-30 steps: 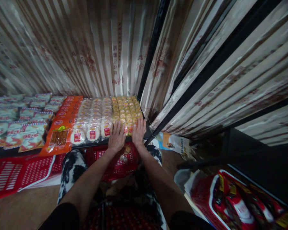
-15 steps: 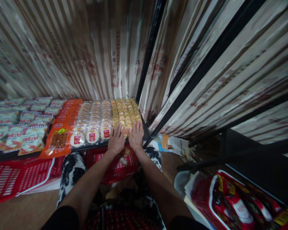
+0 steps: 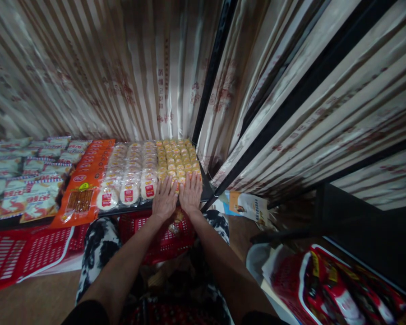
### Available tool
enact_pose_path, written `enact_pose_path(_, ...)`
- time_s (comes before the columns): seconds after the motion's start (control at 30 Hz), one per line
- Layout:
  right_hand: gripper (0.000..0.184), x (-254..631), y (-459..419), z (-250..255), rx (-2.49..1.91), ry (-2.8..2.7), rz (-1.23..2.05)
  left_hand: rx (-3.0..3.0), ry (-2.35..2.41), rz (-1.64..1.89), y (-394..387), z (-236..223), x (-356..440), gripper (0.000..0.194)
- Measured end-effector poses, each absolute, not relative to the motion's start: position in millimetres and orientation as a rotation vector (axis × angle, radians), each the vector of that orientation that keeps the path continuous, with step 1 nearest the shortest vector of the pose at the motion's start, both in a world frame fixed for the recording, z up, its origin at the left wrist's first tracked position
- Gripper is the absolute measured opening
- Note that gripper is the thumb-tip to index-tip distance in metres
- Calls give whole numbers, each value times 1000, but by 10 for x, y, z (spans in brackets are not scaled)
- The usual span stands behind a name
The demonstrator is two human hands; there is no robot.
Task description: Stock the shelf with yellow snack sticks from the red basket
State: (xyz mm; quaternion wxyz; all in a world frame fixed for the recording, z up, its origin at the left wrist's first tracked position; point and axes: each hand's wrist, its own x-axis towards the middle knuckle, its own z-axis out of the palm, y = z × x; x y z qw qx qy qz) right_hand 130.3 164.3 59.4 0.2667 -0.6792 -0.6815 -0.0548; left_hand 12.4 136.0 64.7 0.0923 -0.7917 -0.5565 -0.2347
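Rows of small yellow-wrapped round snacks [image 3: 177, 155] stand at the right end of a dark shelf [image 3: 122, 209]. My left hand [image 3: 164, 198] lies with fingers stretched over the front of these rows, at their left side. Beside it, my right hand [image 3: 190, 192] rests flat on the front right part, fingers extended. Both palms face down and hold nothing; the snacks under them are hidden. Just left are rows of white round packaged cakes [image 3: 129, 192] in clear wrap with red labels. Farther left lies an orange snack packet [image 3: 83, 185].
White-and-blue snack bags [image 3: 42, 198] fill the shelf's left end. Below are a red basket [image 3: 30, 250] and another red basket [image 3: 155, 243] between my knees. At lower right, a red basket [image 3: 307, 271] holds red packets. Black posts [image 3: 211, 76] stand before pleated curtains [image 3: 138, 67].
The view has shifted slightly. Both hands stay on the front of the yellow-wrapped snacks, with hardly any movement.
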Motion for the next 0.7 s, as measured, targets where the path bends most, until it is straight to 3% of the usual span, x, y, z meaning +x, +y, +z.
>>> enact_pose_path(0.7, 58, 1369, 1786, 619, -1982, -1719, -24, -2147, -1864, -781, 1380, 612, 93, 57)
